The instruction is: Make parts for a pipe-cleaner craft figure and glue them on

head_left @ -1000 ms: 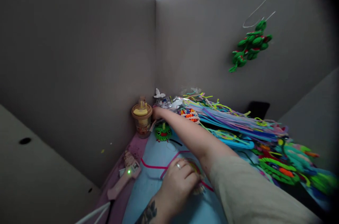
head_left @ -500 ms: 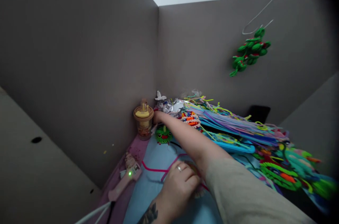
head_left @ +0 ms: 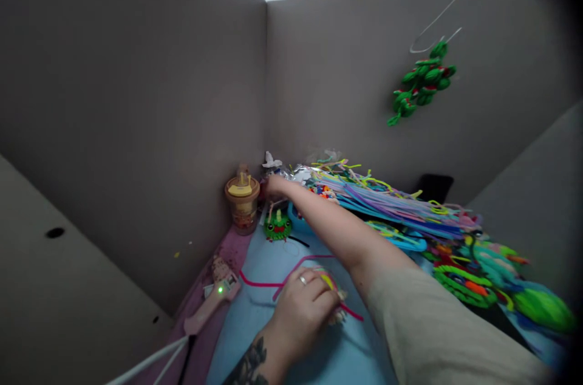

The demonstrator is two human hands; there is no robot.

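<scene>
Okay: fuzzy-stem pile right of lidded cup; left hand nearer the wearer than cup, fingers curled closed on multicoloured piece there; right hand just beside cup, fingers hidden, can't tell grip. Looks like steady-and-reach step; next move likely calls for not bumping cup.

Magenta pipe cleaners, light blue mat.
</scene>
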